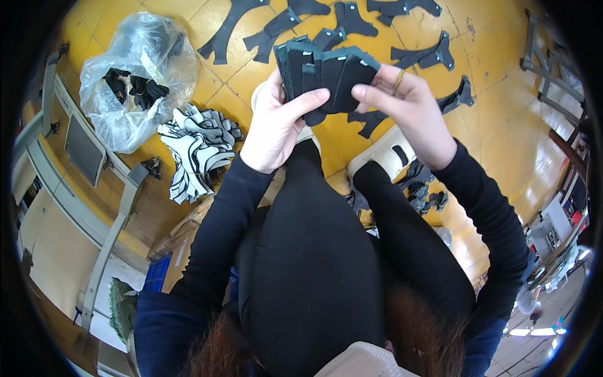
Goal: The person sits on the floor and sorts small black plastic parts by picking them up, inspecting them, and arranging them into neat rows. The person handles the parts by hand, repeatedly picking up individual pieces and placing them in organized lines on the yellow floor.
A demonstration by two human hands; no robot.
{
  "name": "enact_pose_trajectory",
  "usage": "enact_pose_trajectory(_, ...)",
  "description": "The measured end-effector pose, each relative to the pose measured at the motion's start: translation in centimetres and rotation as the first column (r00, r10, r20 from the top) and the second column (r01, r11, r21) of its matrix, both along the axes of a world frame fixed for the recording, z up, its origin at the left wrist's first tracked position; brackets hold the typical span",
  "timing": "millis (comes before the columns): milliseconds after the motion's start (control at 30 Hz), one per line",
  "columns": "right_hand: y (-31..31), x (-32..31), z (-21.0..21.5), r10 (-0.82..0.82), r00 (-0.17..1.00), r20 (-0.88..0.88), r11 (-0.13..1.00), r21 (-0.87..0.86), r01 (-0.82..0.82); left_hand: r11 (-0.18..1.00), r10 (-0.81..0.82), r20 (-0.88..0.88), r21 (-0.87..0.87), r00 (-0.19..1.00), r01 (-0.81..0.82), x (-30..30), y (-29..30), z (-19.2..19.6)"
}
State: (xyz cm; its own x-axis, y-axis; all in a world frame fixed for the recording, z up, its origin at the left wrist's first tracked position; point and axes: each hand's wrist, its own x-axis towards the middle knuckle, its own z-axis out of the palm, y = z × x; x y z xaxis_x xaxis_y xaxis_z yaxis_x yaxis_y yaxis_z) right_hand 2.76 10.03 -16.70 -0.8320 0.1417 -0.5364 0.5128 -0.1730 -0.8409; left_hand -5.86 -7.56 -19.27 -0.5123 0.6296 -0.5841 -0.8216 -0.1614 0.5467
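Note:
Between my hands is a fanned stack of black cut fabric pieces, with dark green-grey edges and small white tags near the top. My left hand grips the stack's left side, its thumb lying across the front. At the right side, my right hand pinches the pieces between thumb and fingers; a ring shows on one finger. The stack is above the floor, beyond my knees. Under and around it on the yellow tiles lie more black cut pieces, some partly hidden by the stack and my right hand.
A clear plastic bag with black pieces inside is at the far left. Beside it lies a pile of white pieces with black edging. Metal frames stand left and far right. Dark bundles lie near my right shoe.

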Motion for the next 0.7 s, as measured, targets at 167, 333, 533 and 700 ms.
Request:
enact_pose_trajectory(167, 0.2, 0.7, -0.7, -0.139, 0.983, 0.123, 0.99, 0.055, 0.133, 1.0, -0.003, 0.025, 0.012, 1.0, 0.002, 0.5, 0.7, -0.3)
enact_pose_trajectory(333, -0.4, 0.8, -0.1, -0.322, 0.94, 0.118, 0.946, -0.005, 0.324, 0.999, 0.012, 0.04, 0.04, 0.999, -0.014, 0.2, 0.5, -0.6)
enact_pose_trajectory(533, -0.1, 1.6, -0.9, -0.288, 0.946, 0.149, 0.952, -0.057, 0.299, 0.998, -0.049, -0.057, -0.029, 0.997, 0.047, 0.4, 0.6, -1.2)
enact_pose_trajectory(700, -0.8, 1.1, -0.7, -0.257, 0.959, 0.122, 0.96, -0.079, 0.268, 0.989, 0.022, 0.179, 0.139, 0.984, -0.047, 0.7, 0.4, -1.6)
